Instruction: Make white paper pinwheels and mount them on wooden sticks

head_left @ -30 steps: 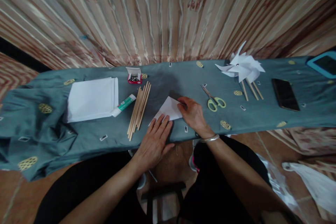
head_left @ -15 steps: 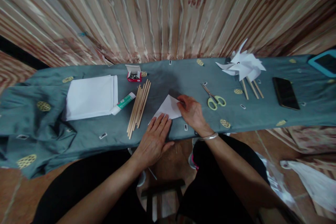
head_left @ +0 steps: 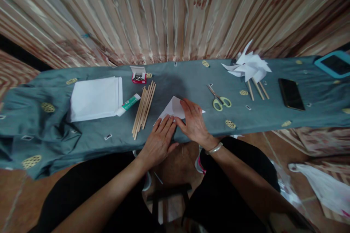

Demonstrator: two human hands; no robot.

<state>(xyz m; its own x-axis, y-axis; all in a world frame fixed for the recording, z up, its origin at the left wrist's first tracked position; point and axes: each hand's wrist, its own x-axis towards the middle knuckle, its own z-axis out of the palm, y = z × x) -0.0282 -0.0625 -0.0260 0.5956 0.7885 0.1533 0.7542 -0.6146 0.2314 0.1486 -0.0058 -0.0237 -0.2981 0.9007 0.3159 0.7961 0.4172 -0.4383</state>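
Near the front edge of the counter (head_left: 250, 122), a folded paper (head_left: 174, 106) sits between wooden sticks (head_left: 143, 110) and scissors (head_left: 218, 101), with teal cloth (head_left: 188, 76) stretching beyond to the back edge. White and triangular, it lies beneath the left hand (head_left: 158, 140) and right hand (head_left: 195, 122), both grips spread flat.

Patterned curtain (head_left: 169, 18), black phone (head_left: 291, 94), blue-framed device (head_left: 335, 64) (at the right edge), white bag (head_left: 324, 185).

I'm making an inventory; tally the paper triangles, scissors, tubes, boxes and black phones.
Folded white paper triangle: 1
Green-handled metal scissors: 1
Green-and-white cylindrical tube: 1
Open red-and-white cardboard box: 1
Black rectangular phone: 1
Total: 5
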